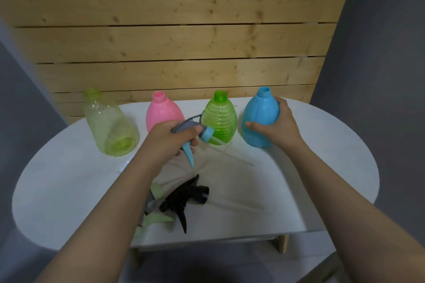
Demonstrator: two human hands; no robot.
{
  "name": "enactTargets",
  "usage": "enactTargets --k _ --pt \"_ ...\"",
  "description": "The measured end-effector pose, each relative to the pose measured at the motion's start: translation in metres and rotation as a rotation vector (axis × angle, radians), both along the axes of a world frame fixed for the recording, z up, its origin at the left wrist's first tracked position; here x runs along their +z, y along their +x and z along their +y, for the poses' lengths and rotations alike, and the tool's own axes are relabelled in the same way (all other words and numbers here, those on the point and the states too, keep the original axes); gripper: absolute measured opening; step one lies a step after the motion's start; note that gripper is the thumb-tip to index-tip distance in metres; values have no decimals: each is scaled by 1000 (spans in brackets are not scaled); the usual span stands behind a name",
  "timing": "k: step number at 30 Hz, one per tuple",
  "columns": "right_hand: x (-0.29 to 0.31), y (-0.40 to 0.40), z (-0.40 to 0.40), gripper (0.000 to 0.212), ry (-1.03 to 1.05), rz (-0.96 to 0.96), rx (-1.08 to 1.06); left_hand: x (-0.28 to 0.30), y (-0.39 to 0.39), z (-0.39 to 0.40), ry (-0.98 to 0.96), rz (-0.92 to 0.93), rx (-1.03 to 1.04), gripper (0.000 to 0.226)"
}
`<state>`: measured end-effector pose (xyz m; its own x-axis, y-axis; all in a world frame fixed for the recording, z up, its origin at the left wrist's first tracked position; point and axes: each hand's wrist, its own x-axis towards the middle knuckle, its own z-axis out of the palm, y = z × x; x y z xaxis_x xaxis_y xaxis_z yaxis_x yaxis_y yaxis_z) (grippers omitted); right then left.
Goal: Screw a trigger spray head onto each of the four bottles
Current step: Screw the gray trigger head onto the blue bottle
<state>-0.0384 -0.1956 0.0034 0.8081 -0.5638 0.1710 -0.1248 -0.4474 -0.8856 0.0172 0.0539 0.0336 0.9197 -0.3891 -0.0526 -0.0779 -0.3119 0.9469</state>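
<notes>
Along the back of the white table (69, 179) stand a clear yellow-green bottle (110, 124), a pink bottle (162, 110), a ribbed green bottle (222, 115) and a blue bottle (258, 119), all with open necks. My right hand (277, 125) grips the blue bottle from its right side. My left hand (171, 139) holds a grey and blue trigger spray head (195, 134) above the table, its clear dip tube (232, 153) slanting right. A black spray head (184, 197) and a pale green one (156, 193) lie near the table's front.
A wooden slat wall (174, 30) rises right behind the bottles. Grey floor surrounds the table, and a wooden leg (284, 242) shows under its front right edge. Another clear dip tube (239, 205) stretches right from the black head.
</notes>
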Motion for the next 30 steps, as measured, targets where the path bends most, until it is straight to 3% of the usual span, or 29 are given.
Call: enactTargets --k 8,15,21,30 --pt "18 -58 -10 70 -22 121 257 4 -4 27 -76 67 59 14" --pt "23 -95 -8 75 -146 154 320 15 -17 31 -220 196 103 18" --pt "26 -104 7 79 -335 155 382 16 -26 29 -269 149 111 17" --pt "22 -102 5 87 -394 148 374 17 -24 33 -295 146 141 19"
